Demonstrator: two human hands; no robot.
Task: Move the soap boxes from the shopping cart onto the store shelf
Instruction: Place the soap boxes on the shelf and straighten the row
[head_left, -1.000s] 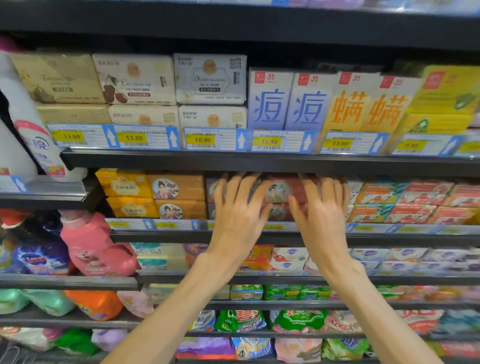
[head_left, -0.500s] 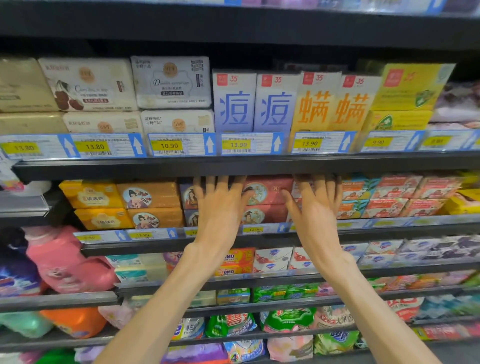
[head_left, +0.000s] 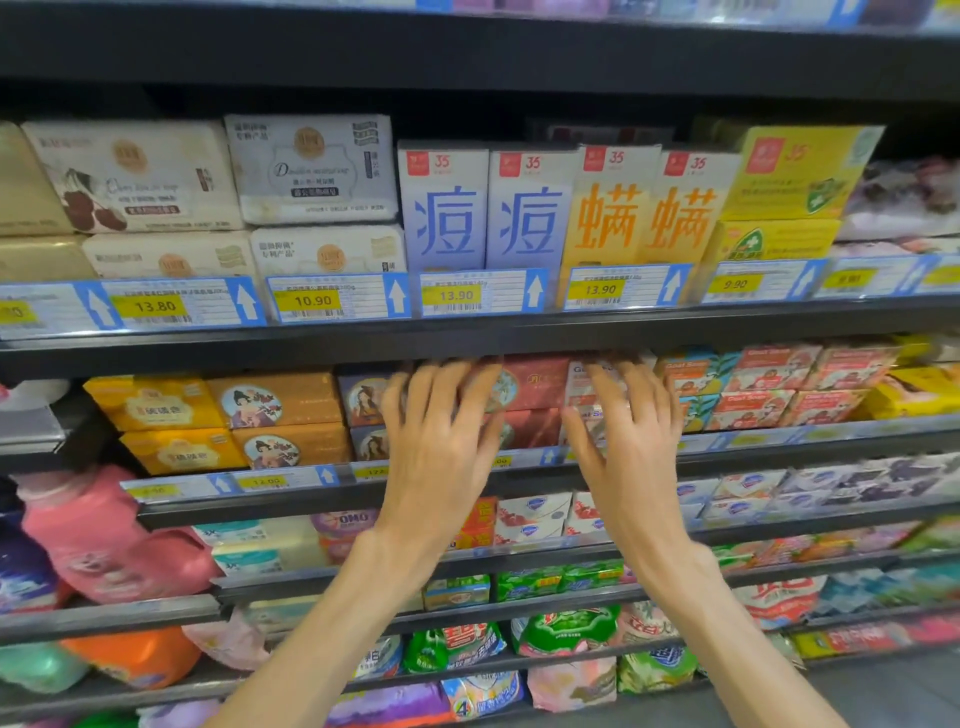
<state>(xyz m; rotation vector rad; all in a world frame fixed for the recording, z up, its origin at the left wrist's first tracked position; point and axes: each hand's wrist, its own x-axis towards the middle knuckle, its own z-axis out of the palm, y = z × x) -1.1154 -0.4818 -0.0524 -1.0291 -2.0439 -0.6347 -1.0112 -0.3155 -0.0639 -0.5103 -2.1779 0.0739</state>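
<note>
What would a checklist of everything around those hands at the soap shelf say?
Surface: dark shelf edged with price tags.
Job's things: red soap boxes stacked two high, between and behind the hands; cart not in view.
Clutter: orange boxes to the left, blue boxes above, pink bottle lower left.
Grippers: left hand and right hand open, fingers spread against the boxes, holding nothing.
Cables: nothing seen.
Surroundings: more shelves of packets below.

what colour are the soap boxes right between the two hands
Dusty red-pink, two stacked soap boxes on the shelf; only the head view shows them.
</note>
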